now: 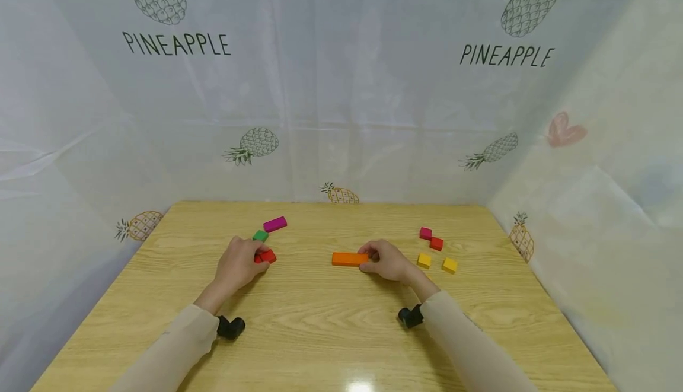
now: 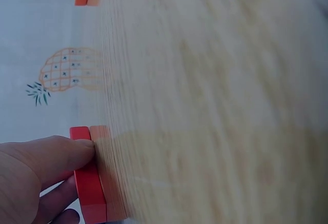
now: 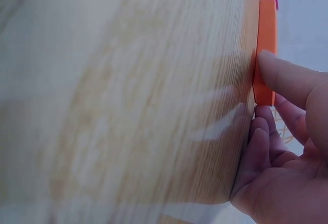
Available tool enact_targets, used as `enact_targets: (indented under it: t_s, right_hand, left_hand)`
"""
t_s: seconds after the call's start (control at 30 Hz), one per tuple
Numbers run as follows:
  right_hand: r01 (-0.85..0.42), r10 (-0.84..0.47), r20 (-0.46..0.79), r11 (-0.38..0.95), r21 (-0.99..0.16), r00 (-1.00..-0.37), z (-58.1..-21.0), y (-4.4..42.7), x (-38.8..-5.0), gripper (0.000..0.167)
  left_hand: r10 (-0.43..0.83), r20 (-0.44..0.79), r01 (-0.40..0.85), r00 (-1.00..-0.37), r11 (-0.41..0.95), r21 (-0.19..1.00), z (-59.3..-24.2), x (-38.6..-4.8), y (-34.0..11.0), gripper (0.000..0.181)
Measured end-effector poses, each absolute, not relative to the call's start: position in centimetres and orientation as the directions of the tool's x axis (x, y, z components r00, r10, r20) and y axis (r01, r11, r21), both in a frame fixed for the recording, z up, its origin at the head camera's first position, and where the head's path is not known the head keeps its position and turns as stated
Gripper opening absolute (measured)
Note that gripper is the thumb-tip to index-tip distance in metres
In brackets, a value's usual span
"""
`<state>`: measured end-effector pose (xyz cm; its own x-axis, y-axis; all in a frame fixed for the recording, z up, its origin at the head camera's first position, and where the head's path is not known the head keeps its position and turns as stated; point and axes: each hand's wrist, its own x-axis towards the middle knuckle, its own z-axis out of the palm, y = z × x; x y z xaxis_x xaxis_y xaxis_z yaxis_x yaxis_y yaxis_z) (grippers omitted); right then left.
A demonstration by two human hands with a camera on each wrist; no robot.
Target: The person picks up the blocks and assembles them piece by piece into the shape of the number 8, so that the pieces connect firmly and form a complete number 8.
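On the table's left side, my left hand pinches a red block between thumb and fingers. The left wrist view shows the thumb against the near face of that red block, which lies on the wood. Near the middle, my right hand grips the right end of a long orange block. In the right wrist view the thumb presses one side of the orange block, with fingers behind it. Just beyond my left hand are a green block and a magenta block.
Right of my right hand lie a small magenta block, a red block and yellow blocks, one partly hidden by the wrist. The wooden table ends at a white pineapple-print curtain behind and at both sides.
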<state>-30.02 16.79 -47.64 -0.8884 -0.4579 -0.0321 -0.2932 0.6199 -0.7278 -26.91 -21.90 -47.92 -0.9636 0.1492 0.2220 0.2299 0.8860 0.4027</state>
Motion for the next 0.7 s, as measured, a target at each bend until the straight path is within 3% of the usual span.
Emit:
enact_targets:
  t_s: [0.43,0.7]
  right_hand:
    - [-0.284,-0.46,-0.039,0.61,-0.74,-0.887,-47.6,16.6,-29.9,0.02]
    - [-0.283,-0.464,-0.043,0.608,-0.742,-0.885,-47.6,16.7,-29.9,0.02]
  left_hand:
    - [0.199,0.255,0.283,-0.946,0.892,0.354,-47.3,-27.1,-21.7,0.028]
    - [0.232,0.249,0.317,-0.94,0.865,0.389,-46.0,-27.6,-20.3,0.026]
